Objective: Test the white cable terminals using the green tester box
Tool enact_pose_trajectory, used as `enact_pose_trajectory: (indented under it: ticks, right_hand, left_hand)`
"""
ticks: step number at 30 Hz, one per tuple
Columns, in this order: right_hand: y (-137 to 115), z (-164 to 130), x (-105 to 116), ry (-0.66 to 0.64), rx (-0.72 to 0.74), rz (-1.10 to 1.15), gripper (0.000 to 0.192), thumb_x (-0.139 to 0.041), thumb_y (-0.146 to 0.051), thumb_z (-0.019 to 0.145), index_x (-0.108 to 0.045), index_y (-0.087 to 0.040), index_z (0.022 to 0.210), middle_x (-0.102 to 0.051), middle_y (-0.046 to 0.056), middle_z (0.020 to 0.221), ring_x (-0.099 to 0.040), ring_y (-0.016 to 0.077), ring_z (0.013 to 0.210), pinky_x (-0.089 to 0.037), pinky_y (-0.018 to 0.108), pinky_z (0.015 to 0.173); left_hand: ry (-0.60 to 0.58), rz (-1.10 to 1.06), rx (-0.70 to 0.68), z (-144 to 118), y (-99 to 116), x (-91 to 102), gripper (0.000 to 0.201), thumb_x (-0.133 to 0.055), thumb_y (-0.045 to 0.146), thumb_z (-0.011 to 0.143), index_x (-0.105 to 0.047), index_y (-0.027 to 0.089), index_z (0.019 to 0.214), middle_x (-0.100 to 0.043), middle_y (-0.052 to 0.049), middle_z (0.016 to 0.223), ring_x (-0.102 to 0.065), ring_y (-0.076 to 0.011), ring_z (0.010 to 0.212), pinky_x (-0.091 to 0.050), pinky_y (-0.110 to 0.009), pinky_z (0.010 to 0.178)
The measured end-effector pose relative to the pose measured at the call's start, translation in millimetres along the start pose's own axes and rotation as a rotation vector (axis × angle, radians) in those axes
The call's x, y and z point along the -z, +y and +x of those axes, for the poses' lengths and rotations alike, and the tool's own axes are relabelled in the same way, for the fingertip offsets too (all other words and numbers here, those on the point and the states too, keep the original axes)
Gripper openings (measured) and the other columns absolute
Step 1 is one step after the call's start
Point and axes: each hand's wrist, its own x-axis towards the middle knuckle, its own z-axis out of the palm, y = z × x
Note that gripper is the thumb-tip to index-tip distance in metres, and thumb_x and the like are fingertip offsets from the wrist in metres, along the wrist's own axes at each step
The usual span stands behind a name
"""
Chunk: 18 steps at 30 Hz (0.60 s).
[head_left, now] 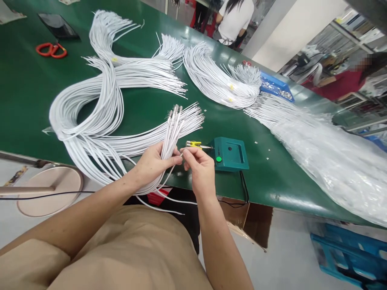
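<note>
My left hand [155, 163] is wrapped round a bundle of white cables [172, 135], whose metal-tipped ends point up and away from me. Close beside it, my right hand [201, 169] pinches a single white cable [178, 159] between thumb and forefinger. Just beyond my right fingers stands a teal box-shaped device [231, 153] with a green button, and a yellow-and-metal part [195, 145] sticks out from its left side. A long, curved heap of white cables [69, 100] lies to the left, and some of its strands run under my left hand.
Red-handled scissors [51, 50] and a dark phone-like slab [59, 27] lie at the far left. More cable bundles [214, 78] are at the back, near a blue tray [276, 86] of small parts. Plastic-wrapped cables [326, 149] cover the right. Two people are beyond the table.
</note>
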Motion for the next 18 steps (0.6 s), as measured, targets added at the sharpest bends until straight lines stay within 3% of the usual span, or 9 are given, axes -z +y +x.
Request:
enact_pose_trajectory:
  ticks: [7,11,18]
  right_hand:
    - [7.8,2.7,0.2,-0.101,-0.335,0.470,0.012,-0.068,-0.026,0.070,-0.067,-0.014,0.070,-0.035,-0.007,0.055,-0.029,0.0046,0.048,-0.023,0.020,0.044]
    - [3.8,9.2,0.8,-0.105,-0.305,0.449,0.021,-0.064,-0.033,0.076,-0.070,-0.014,0.080,-0.038,-0.006,0.057,-0.032,0.0049,0.048,-0.030,0.020,0.047]
    - [3.3,14.0,4.6,-0.198,-0.397,0.433,0.024,-0.072,-0.037,0.071,-0.063,-0.015,0.064,-0.043,-0.006,0.055,-0.037,0.0061,0.050,-0.036,0.021,0.049]
  left_hand:
    - [0.026,-0.004,-0.044,-0.7,-1.4,-1.8,0.019,-0.070,0.031,0.073,-0.059,0.016,0.076,-0.063,0.000,0.075,-0.060,-0.0142,0.072,-0.047,-0.027,0.070]
    - [-0.049,-0.126,0.016,-3.7,-0.6,-4.7,0.016,-0.066,0.029,0.077,-0.057,0.016,0.078,-0.068,-0.002,0.074,-0.066,-0.0164,0.070,-0.050,-0.029,0.069]
    - [-0.109,-0.250,0.049,-6.6,-0.3,-5.3,0.019,-0.066,0.031,0.078,-0.054,0.017,0.081,-0.071,-0.003,0.080,-0.070,-0.0183,0.077,-0.054,-0.033,0.077]
